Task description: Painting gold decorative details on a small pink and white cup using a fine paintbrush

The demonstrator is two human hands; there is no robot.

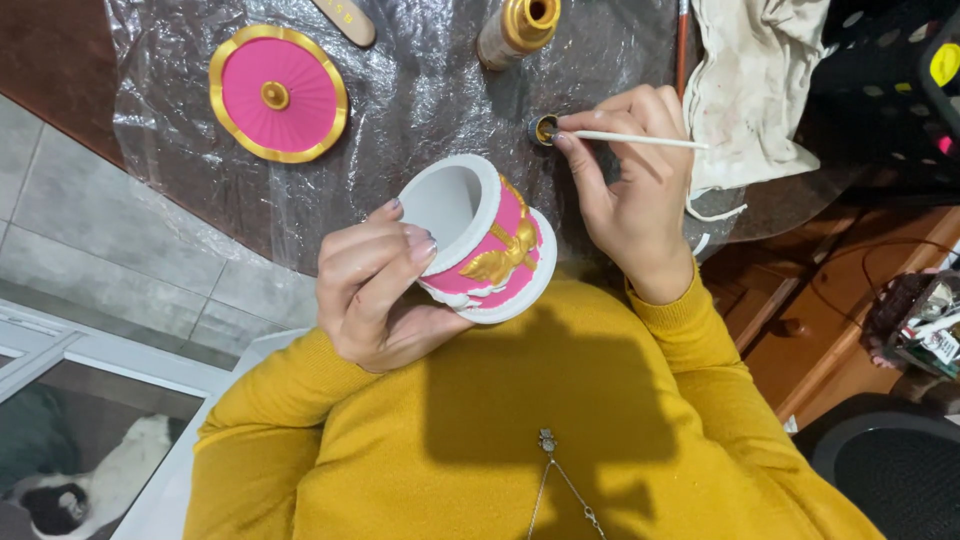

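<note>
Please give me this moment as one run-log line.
left hand: holds pink pot, tilted | right hand: holds brush, tip in small gold paint cap | lid: on plastic sheet

Dark wooden table (60,60), crinkled clear plastic sheet (420,90) over it, pink-and-gold lid (278,93), gold paint bottle (517,30), stained cloth (750,90)

The person wore a mustard-yellow knit sweater with long sleeves ending in ribbed cuffs at the wrists. A thin silver chain necklace with a small pendant hung over the chest. The fingernails carried pale polish.
</note>
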